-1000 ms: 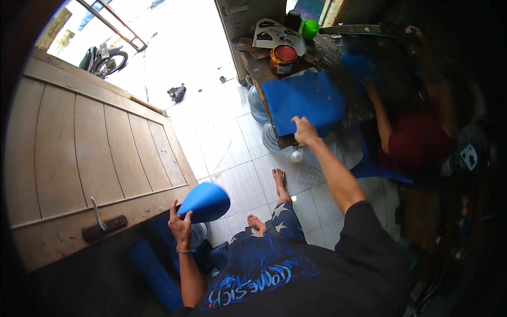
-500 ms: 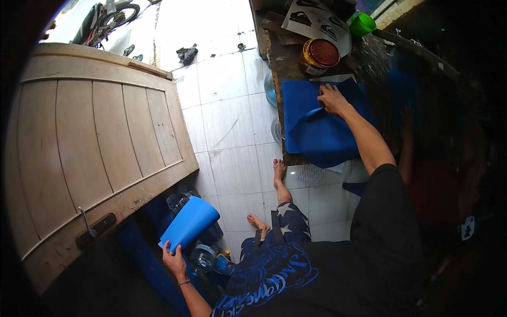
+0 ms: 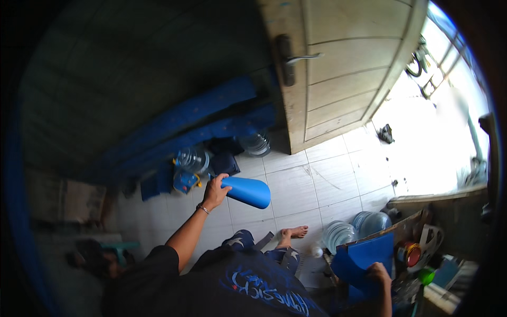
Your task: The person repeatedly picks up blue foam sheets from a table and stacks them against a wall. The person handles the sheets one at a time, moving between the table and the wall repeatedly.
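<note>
My left hand (image 3: 215, 193) is held out over the floor, closed on the edge of a bright blue flexible sheet (image 3: 247, 192) that curves over like a loose roll. At the lower right, my right hand (image 3: 378, 272) is at a darker blue sheet (image 3: 355, 268), its fingers bent down onto the sheet's edge. That sheet bends up and lies over another flat blue sheet (image 3: 377, 245) on the table. My right fingertips are partly hidden and slightly blurred.
A wooden door (image 3: 348, 68) stands ajar ahead. Large clear water bottles (image 3: 340, 235) stand beside the table, and another bottle (image 3: 193, 160) by the left wall. On the table are a red-lidded can (image 3: 411, 254) and a green cup (image 3: 425, 276). A blue-and-yellow item (image 3: 186, 180) lies on the floor.
My view has swung left, so the door and table now appear farther right. My left hand still holds the bright blue sheet, and my right hand remains at the sheets on the table.
</note>
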A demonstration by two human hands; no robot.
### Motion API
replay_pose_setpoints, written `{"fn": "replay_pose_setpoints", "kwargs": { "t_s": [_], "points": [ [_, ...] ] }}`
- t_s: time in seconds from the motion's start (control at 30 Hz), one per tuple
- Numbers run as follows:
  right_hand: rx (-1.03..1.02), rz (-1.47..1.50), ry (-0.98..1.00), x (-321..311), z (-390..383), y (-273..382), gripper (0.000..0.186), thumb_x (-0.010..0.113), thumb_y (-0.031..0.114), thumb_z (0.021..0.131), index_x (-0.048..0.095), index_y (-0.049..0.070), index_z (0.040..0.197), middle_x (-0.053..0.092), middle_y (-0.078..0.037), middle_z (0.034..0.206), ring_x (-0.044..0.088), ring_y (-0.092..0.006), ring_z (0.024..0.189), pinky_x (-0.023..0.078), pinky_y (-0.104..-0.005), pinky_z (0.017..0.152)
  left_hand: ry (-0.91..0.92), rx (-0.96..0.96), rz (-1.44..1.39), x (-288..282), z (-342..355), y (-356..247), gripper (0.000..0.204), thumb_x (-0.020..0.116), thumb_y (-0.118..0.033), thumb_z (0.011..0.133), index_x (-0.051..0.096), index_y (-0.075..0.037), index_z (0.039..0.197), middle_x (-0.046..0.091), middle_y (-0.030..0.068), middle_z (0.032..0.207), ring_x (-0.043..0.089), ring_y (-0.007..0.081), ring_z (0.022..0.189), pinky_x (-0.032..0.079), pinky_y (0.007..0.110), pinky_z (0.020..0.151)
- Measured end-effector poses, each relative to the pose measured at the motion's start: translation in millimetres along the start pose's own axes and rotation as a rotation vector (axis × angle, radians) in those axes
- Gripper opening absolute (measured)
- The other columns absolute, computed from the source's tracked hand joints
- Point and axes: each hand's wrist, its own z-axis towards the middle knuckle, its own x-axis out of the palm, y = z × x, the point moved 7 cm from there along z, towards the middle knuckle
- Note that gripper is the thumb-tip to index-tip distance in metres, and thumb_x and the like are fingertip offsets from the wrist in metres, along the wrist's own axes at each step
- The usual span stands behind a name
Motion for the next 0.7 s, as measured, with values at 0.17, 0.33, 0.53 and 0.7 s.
{"fn": "replay_pose_setpoints", "kwargs": {
  "t_s": [0.17,0.33,0.53,0.7],
  "points": [
    [-0.294,0.041,-0.074,-47,-2,216,0.025,0.058,0.023,0.072,0.062,-0.001,0.072,0.057,-0.023,0.07,0.062,-0.0327,0.07,0.046,-0.0395,0.06,-0.124,-0.13,-0.146,-46,-52,98,0.041,0.069,-0.013,0.071,0.054,-0.006,0.108,0.061,0.0186,0.097,0.059,0.033,0.09,0.048,0.036,0.076],
    [-0.437,-0.242,-0.177,-21,81,440,0.024,0.055,0.018,0.075,0.057,-0.005,0.071,0.058,-0.025,0.072,0.058,-0.0388,0.072,0.045,-0.0436,0.06,-0.298,-0.277,-0.247,-123,-121,212,0.041,0.068,-0.013,0.073,0.053,-0.004,0.11,0.06,0.019,0.1,0.06,0.0315,0.09,0.047,0.036,0.076],
    [-0.802,-0.229,-0.39,26,137,713,0.025,0.063,0.019,0.074,0.059,-0.004,0.084,0.06,-0.023,0.082,0.059,-0.0375,0.08,0.048,-0.0428,0.066,-0.701,-0.436,-0.316,-218,-241,339,0.039,0.066,-0.01,0.075,0.053,-0.001,0.11,0.06,0.0193,0.099,0.06,0.0253,0.087,0.046,0.034,0.076],
    [-1.215,0.01,-0.381,61,81,922,0.028,0.067,0.015,0.072,0.053,-0.005,0.085,0.058,-0.023,0.074,0.059,-0.0382,0.07,0.046,-0.0424,0.06,-0.911,-0.662,-0.373,-261,-333,431,0.032,0.063,-0.007,0.075,0.055,0.001,0.105,0.061,0.0191,0.097,0.061,0.0265,0.087,0.046,0.034,0.077]
  ]
}}
